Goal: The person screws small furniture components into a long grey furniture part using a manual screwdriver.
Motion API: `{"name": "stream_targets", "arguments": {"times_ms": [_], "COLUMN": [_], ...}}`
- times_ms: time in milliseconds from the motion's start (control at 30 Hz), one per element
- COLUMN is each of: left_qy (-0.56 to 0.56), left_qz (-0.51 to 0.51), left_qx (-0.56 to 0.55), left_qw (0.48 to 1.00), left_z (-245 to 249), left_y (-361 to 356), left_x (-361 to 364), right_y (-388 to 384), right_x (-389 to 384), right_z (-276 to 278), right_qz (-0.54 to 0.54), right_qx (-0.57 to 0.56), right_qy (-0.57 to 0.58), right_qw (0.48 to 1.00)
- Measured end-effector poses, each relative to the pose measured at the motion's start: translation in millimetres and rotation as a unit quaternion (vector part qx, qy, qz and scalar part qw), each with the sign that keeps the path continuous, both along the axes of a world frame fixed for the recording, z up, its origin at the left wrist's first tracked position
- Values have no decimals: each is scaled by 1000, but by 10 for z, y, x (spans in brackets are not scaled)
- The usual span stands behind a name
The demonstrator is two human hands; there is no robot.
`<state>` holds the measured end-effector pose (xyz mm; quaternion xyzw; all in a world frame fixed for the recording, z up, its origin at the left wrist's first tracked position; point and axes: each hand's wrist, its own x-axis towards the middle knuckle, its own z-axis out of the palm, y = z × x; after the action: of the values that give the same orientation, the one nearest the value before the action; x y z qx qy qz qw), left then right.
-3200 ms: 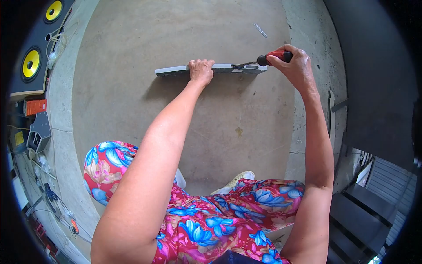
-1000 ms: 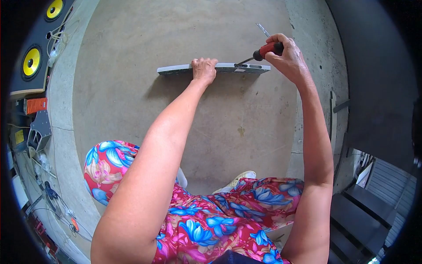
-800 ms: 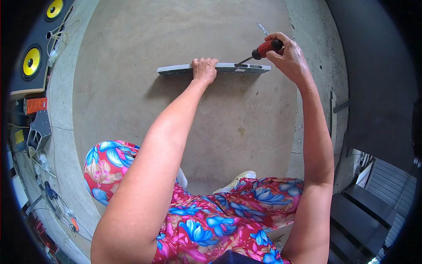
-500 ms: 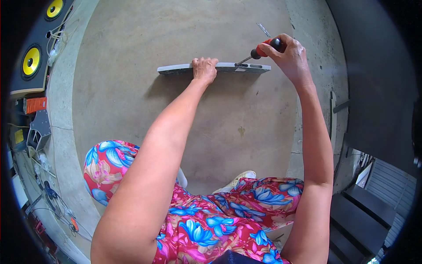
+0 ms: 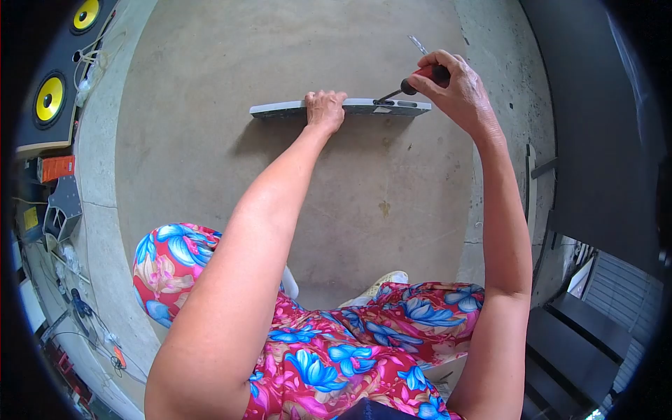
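Gripping the narrow panel (image 5: pixel 283 109) at upper centre with the left hand (image 5: pixel 325 112), holding the screwdriver (image 5: pixel 408 87) tip-first at its edge slot (image 5: pixel 383 103) in the right hand (image 5: pixel 463 94); apparently working there, likely needing firm bracing and aligned pressure for any turn.

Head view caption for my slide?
Left hand grips an upright panel while the right hand holds a screwdriver to its top edge.

The screwdriver handle (image 5: pixel 424 75) is red and black, the trousers (image 5: pixel 420 315) (boldly floral) pink, red and blue.
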<state>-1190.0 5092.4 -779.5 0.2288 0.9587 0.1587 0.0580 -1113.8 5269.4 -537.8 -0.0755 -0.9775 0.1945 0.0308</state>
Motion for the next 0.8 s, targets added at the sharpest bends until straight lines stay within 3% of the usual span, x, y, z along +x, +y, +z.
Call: {"name": "stream_targets", "arguments": {"times_ms": [200,300,400,700,800], "left_qy": [-2,1,-1,-7,-6], "left_qz": [0,-1,-2,2,0], "left_qx": [-4,-4,1,3,7], "left_qw": [1000,1000,1000,1000,1000], "left_z": [-2,5,-10,1,2], "left_y": [-3,5,-2,1,10], "left_x": [-10,-1,-5,1,-6], "right_y": [6,105,50,-140,-88], "right_x": [-42,-25,-29,-42,-48], "right_z": [-124,-162,-173,28,10], "right_qz": [-43,27,31,-127,-120], "right_qx": [41,18,8,6,42], "right_qy": [56,104,92,-46,-64], "right_qw": [997,994,995,991,990]}}
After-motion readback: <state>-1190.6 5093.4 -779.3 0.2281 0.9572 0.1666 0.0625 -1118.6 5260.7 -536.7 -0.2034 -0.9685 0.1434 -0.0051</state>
